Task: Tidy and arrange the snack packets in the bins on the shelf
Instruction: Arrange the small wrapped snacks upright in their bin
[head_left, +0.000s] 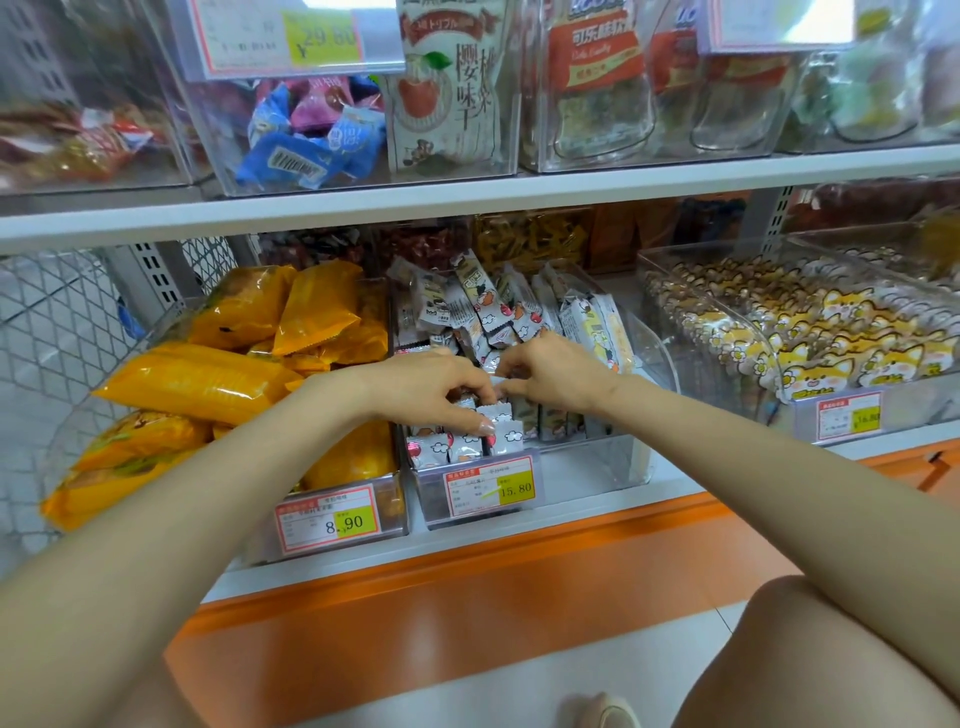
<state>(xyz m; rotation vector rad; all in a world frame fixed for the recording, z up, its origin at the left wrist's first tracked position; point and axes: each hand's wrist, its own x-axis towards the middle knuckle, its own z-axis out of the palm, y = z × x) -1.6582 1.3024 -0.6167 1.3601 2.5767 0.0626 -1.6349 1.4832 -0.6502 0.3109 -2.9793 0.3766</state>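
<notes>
Snack packets (483, 312), small and white with cartoon print, fill the middle clear bin (597, 467), upright in rows at its front and heaped loosely at its back. The left hand (426, 387), fingers curled down, pinches a packet in the front rows. The right hand (550, 371), close beside it, curls thumb and fingers round packet tops just behind. Left of this bin lie yellow packets (208, 384); right of it, fox-print packets (841, 343). A price tag (491, 486) hangs on its front wall. Under the bin runs a white shelf (519, 525) over an orange base (467, 587); above it, an upper shelf (467, 200).
</notes>
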